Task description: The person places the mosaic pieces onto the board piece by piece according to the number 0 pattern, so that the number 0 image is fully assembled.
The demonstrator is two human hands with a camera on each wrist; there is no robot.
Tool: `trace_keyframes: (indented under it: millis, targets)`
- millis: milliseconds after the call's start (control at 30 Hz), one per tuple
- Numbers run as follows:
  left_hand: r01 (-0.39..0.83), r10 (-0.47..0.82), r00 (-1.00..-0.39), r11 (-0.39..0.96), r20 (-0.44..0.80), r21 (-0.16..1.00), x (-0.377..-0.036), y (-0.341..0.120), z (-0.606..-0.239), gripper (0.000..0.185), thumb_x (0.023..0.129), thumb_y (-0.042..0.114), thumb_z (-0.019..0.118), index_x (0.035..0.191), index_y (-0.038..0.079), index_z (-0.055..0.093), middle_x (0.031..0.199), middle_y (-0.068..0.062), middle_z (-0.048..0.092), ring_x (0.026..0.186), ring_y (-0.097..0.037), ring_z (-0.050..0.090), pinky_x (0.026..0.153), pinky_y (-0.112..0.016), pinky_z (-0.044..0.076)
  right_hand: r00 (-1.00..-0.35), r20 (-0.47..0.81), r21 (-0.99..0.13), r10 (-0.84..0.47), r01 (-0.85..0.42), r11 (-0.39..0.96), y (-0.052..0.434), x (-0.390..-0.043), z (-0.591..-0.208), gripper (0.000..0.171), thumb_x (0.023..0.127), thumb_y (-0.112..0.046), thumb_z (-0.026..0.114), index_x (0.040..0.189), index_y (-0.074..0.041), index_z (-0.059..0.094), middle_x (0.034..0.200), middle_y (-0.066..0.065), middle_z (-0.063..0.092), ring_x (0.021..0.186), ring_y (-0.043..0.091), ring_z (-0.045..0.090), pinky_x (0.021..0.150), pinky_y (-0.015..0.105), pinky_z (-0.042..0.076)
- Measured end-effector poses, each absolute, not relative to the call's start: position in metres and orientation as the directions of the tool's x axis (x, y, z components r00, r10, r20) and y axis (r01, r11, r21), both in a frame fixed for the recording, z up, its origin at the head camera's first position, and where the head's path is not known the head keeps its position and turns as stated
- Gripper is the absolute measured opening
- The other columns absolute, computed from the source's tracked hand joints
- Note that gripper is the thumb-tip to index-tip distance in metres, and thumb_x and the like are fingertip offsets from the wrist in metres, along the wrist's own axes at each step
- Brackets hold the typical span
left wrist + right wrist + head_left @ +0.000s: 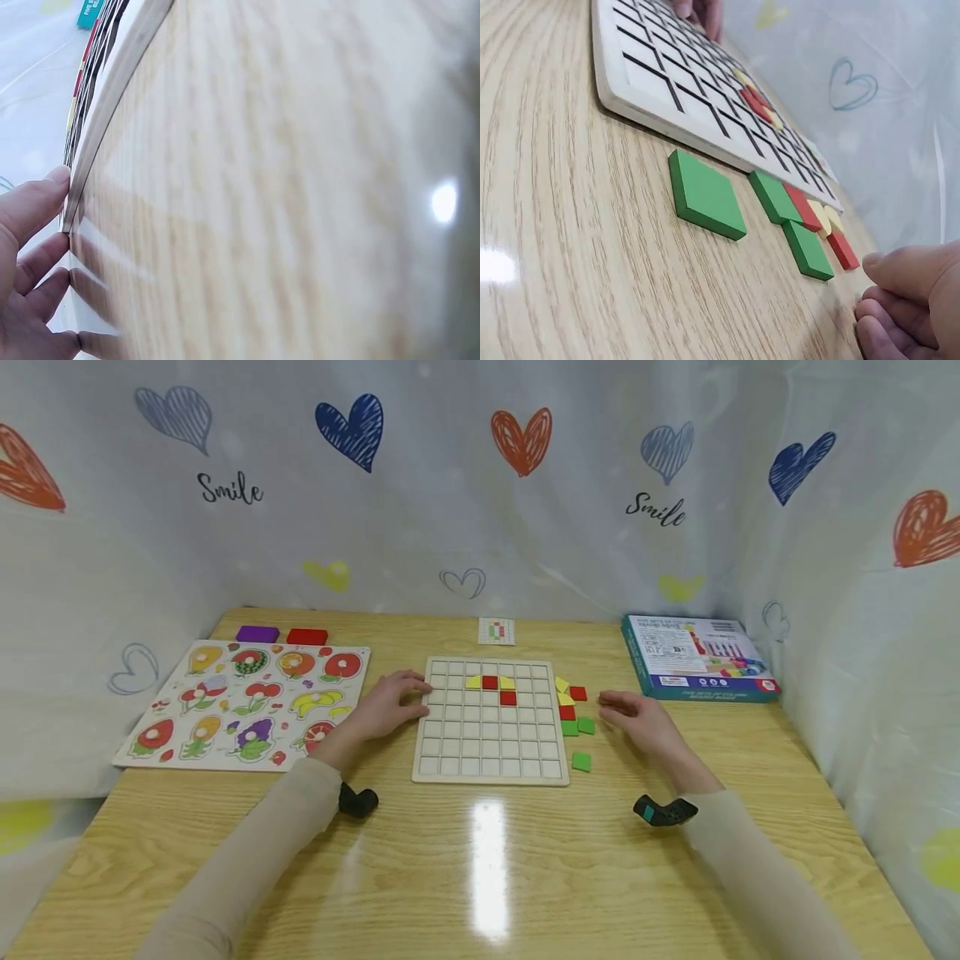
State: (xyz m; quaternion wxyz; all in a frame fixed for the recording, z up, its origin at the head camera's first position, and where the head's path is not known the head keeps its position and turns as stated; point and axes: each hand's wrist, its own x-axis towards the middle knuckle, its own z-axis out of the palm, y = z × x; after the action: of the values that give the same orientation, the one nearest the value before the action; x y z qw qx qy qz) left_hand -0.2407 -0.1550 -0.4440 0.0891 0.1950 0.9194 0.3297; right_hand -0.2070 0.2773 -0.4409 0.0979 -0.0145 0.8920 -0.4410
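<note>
A pale wooden grid board (470,747) lies at the middle of the table. Near its top sit a red square tile (490,682) between two yellow pieces, and another red tile (507,698) one row lower. My left hand (384,706) touches the board's left edge with thumb and fingertips; the left wrist view shows the thumb at the rim (79,176). Along the right edge lie loose yellow pieces (562,684), red tiles (577,693) and green square tiles (581,762). My right hand (641,722) rests just right of these, fingers loosely bent, with nothing visible in it.
A small pattern card (497,631) lies behind the board. At the left are a fruit puzzle board (247,702), a purple block (257,634) and a red block (307,637). A boxed set (701,656) lies at the back right, before a heart-printed curtain (450,510).
</note>
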Motion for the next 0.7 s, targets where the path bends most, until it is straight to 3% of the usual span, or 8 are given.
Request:
trace_keyframes:
  millis: [267, 700]
  targets:
    - [0.286, 0.412, -0.910, 0.709, -0.049, 0.644, -0.240, -0.154, -0.444, 0.040, 0.095, 0.023, 0.066, 0.130, 0.005, 0.061, 0.147, -0.017, 0.042, 0.142, -0.036, 0.029, 0.118, -0.055, 0.004, -0.985, -0.119, -0.772, -0.122, 0.014, 0.635, 0.272, -0.225, -0.446, 0.049, 0.098, -0.026, 0.061, 0.142, -0.007, 0.051, 0.139, 0.013, 0.055, 0.128, 0.032, 0.049, 0.108, 0.049, 0.037]
    - [0.295, 0.411, -0.911, 0.708, -0.035, 0.641, -0.240, -0.154, -0.443, 0.040, 0.094, 0.022, 0.067, 0.130, 0.005, 0.062, 0.146, -0.018, 0.043, 0.141, -0.036, 0.031, 0.118, -0.057, 0.005, -0.983, -0.090, -0.736, -0.157, -0.040, 0.676, 0.261, -0.241, -0.449, 0.044, 0.095, -0.016, 0.065, 0.138, -0.007, 0.056, 0.122, 0.015, 0.063, 0.108, 0.028, 0.058, 0.097, 0.044, 0.046]
